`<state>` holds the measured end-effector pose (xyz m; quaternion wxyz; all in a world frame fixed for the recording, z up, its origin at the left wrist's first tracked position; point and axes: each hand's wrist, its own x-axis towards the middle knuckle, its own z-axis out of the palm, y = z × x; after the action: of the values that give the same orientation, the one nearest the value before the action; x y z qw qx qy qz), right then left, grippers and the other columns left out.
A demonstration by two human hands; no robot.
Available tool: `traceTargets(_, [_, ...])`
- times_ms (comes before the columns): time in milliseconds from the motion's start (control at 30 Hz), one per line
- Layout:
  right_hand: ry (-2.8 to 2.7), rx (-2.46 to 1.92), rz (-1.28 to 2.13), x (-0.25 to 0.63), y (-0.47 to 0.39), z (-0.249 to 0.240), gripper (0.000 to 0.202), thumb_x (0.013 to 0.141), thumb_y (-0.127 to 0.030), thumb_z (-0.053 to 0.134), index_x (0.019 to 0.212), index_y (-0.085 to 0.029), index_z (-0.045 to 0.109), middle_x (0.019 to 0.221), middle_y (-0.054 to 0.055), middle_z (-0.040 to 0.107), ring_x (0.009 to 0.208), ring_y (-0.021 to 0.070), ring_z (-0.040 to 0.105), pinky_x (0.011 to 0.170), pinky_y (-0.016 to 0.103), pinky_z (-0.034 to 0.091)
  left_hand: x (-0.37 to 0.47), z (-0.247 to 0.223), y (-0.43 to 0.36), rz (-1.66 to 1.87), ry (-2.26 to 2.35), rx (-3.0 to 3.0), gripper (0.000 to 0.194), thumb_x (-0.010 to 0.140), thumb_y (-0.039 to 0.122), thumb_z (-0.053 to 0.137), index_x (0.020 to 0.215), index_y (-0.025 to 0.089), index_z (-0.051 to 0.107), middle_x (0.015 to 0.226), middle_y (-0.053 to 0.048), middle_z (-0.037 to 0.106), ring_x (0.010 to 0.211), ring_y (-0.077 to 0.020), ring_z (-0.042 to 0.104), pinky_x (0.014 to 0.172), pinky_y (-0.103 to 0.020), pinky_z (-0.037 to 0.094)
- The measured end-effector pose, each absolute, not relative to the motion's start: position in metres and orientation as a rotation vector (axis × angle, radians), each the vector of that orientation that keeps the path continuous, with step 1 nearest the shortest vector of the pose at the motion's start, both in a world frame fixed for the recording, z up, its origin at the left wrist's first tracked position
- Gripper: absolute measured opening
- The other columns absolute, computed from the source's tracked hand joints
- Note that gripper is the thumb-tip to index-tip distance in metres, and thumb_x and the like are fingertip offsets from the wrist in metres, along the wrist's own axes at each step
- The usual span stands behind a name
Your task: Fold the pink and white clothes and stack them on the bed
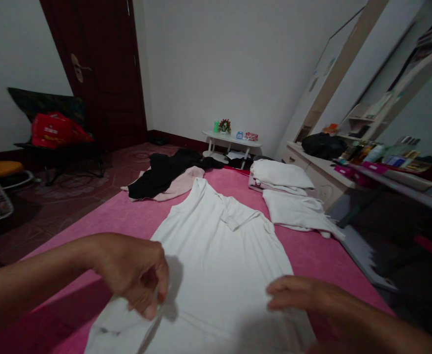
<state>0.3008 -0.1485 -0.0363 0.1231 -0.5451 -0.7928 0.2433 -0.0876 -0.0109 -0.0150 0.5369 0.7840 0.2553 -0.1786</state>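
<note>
A white top point(223, 260) lies spread on a pink-covered surface, its neck end away from me and its fabric lightly creased. At its left side my left hand point(138, 275) is closed in a pinch on the cloth near a fold. My right hand point(304, 297) is over the right side of the top with fingers stretched out; whether they touch the cloth I cannot tell. The lower end of the top runs out of view.
Folded white clothes point(282, 177) are stacked at the far right, with another folded white garment point(297, 211) in front. Black clothing point(164, 172) and a pink garment point(181, 184) lie far left. A dresser point(312, 172) stands right; a chair holds a red bag point(57, 130).
</note>
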Motion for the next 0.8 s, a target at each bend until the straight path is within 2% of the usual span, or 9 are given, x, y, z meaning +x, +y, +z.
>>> traceTargets(67, [-2.405, -1.686, 0.810, 0.277, -0.123, -0.027, 0.063, 0.071, -0.054, 0.070, 0.129, -0.035, 0.058, 0.142, 0.005, 0.049, 0.132, 0.0297, 0.043, 0.109, 0.043, 0.035, -0.072, -0.025, 0.008, -0.137, 0.662, 2.093, 0.028, 0.082, 0.040, 0.061, 0.094, 0.017, 0.071, 0.080, -0.004, 0.070, 0.068, -0.0145, 0.061, 0.061, -0.021, 0.046])
traceTargets(167, [-2.530, -1.664, 0.914, 0.245, -0.087, -0.039, 0.086, 0.068, -0.064, 0.069, 0.142, -0.030, 0.042, 0.155, 0.007, 0.025, 0.143, 0.0333, 0.020, 0.115, 0.050, 0.019, -0.051, -0.056, 0.043, 0.319, 0.774, 2.403, 0.030, 0.085, 0.035, 0.056, 0.107, 0.018, 0.067, 0.104, -0.007, 0.068, 0.094, -0.0197, 0.062, 0.084, -0.027, 0.048])
traceTargets(267, [-2.633, -1.450, 0.890, 0.242, -0.044, -0.061, 0.084, 0.076, -0.061, 0.063, 0.148, -0.034, 0.028, 0.159, 0.003, 0.009, 0.145, 0.0309, 0.006, 0.116, 0.052, 0.006, -0.038, -0.090, 0.075, 0.478, 0.822, 2.571, 0.044, 0.087, 0.037, 0.055, 0.127, 0.017, 0.054, 0.127, -0.013, 0.056, 0.115, -0.0240, 0.055, 0.099, -0.033, 0.042])
traceTargets(333, [-2.559, -1.475, 0.726, 0.263, -0.007, -0.068, 0.073, 0.082, -0.048, 0.061, 0.147, -0.032, 0.031, 0.158, 0.004, 0.015, 0.145, 0.0290, 0.011, 0.116, 0.050, 0.008, -0.034, -0.103, 0.090, 0.456, 0.876, 2.614, 0.051, 0.089, 0.040, 0.053, 0.134, 0.016, 0.048, 0.138, -0.015, 0.047, 0.126, -0.0263, 0.047, 0.104, -0.037, 0.039])
traceTargets(400, [-2.266, -1.699, 0.407, 0.297, 0.032, -0.066, 0.067, 0.078, -0.034, 0.065, 0.140, -0.017, 0.047, 0.151, 0.014, 0.032, 0.142, 0.0313, 0.023, 0.115, 0.046, 0.017, -0.031, -0.108, 0.098, 0.449, 0.924, 2.619, 0.054, 0.090, 0.043, 0.051, 0.137, 0.015, 0.044, 0.144, -0.016, 0.041, 0.131, -0.0275, 0.041, 0.107, -0.039, 0.036])
traceTargets(467, [-1.759, -1.887, 0.159, 0.332, 0.067, -0.061, 0.050, 0.078, -0.030, 0.060, 0.124, -0.010, 0.060, 0.134, 0.018, 0.055, 0.128, 0.0297, 0.046, 0.106, 0.040, 0.036, -0.029, -0.107, 0.103, 0.492, 0.926, 2.604, 0.052, 0.092, 0.044, 0.048, 0.135, 0.015, 0.046, 0.142, -0.015, 0.044, 0.131, -0.0258, 0.042, 0.108, -0.038, 0.035])
traceTargets(533, [-1.536, -1.940, 0.069, 0.358, 0.089, -0.057, 0.040, 0.082, -0.029, 0.050, 0.112, -0.008, 0.065, 0.115, 0.017, 0.066, 0.108, 0.0274, 0.060, 0.092, 0.039, 0.046, -0.025, -0.105, 0.108, 0.578, 0.910, 2.582, 0.046, 0.091, 0.041, 0.049, 0.129, 0.016, 0.053, 0.134, -0.014, 0.052, 0.125, -0.0235, 0.048, 0.106, -0.036, 0.037])
traceTargets(667, [-1.528, -1.867, 0.091, 0.367, 0.102, -0.068, 0.022, 0.075, -0.024, 0.053, 0.085, -0.015, 0.069, 0.088, 0.009, 0.072, 0.083, 0.0210, 0.065, 0.080, 0.033, 0.048, -0.015, -0.101, 0.130, 0.772, 1.113, 2.387, 0.036, 0.078, 0.025, 0.063, 0.112, 0.017, 0.065, 0.122, -0.011, 0.060, 0.113, -0.0235, 0.055, 0.102, -0.034, 0.040])
traceTargets(800, [-1.613, -1.846, 0.156, 0.347, 0.105, -0.093, 0.020, 0.074, -0.022, 0.053, 0.086, -0.018, 0.068, 0.084, 0.003, 0.071, 0.079, 0.0172, 0.063, 0.077, 0.028, 0.046, -0.007, -0.098, 0.166, 0.842, 1.430, 2.093, 0.042, 0.068, 0.018, 0.069, 0.110, 0.014, 0.066, 0.105, -0.011, 0.066, 0.104, -0.0257, 0.059, 0.094, -0.034, 0.043])
